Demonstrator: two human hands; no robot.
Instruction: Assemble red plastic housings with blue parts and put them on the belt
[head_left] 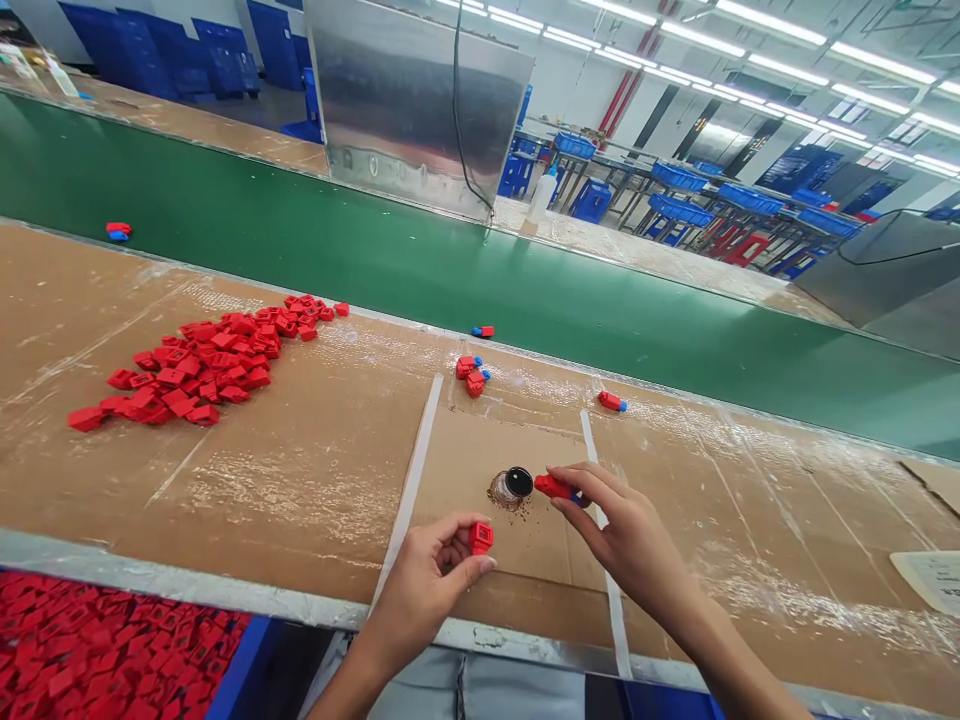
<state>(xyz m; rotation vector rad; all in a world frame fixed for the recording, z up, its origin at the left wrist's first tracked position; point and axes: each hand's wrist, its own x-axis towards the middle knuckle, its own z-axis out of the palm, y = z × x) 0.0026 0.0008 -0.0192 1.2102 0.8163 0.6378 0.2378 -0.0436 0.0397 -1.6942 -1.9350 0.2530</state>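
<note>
The left hand (pixel 424 600) clenches a small red plastic block (pixel 481 538) between thumb and fingertips, while the right hand (pixel 630 535) pinches a slim red-and-blue plastic piece (pixel 555 488), its tip just beside a small clear glass jar with a black cap (pixel 512 487). That jar stands at one o'clock from the left hand, among brown specks (pixel 525 525) on the brown cardboard-covered desk (pixel 315 500). A spread heap of red plastic blocks (pixel 202 360) lies at ten o'clock from the hands, a few loose red-and-blue pieces (pixel 471 375) at twelve o'clock, and a blue-rimmed container of red blocks (pixel 240 665) at eight o'clock, below the desk's edge.
</note>
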